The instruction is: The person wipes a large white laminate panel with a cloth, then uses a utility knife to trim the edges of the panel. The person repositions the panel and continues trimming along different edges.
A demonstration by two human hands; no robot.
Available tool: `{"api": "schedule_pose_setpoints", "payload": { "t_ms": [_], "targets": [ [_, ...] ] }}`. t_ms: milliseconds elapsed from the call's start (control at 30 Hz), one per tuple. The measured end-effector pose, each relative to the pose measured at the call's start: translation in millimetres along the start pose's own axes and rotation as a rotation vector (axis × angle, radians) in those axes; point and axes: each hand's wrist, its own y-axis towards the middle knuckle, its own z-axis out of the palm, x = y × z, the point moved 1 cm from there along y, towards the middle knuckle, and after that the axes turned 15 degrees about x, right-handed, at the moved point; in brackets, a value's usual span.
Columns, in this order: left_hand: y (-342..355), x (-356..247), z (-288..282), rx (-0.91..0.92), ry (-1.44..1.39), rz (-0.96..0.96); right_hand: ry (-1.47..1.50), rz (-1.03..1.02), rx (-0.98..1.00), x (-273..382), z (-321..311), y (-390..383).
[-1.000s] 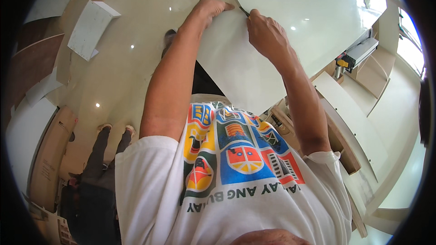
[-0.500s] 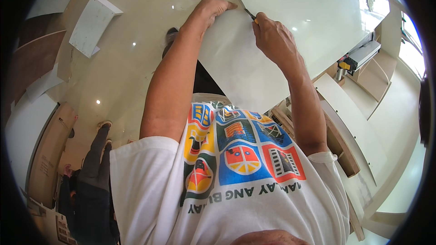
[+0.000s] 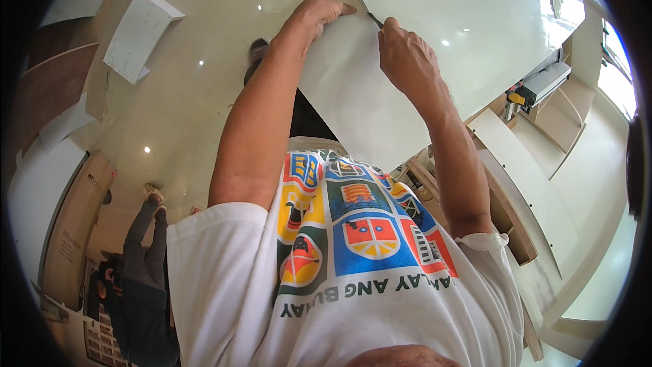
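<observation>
Blk-tipped tool (image 3: pixel 375 21) in R hand (image 3: pixel 409 58); wht panel (image 3: pixel 485 34) below.

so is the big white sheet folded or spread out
Spread out: the white sheet runs wide beneath the right hand, with no fold showing.

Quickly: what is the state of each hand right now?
Left hand: at the edge of the white panel; its grip cannot be told.
Right hand: closed, holding a slim dark-tipped tool.
</observation>
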Motion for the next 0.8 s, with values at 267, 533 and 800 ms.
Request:
{"api": "schedule_pose_setpoints", "payload": {
  "t_ms": [267, 533, 800],
  "targets": [
    [-11, -6, 5, -0.009, 0.058, -0.064, 0.016, 0.018, 0.044, 6, -2, 7],
    [-2, 7, 6, -0.004, 0.094, 0.000, 0.033, 0.031, 0.067, -3, 7, 7],
    [-36, 7, 32, -0.568, 0.843, 0.422, 0.015, -0.003, -0.026, -9, 7, -4]
  ]
}}
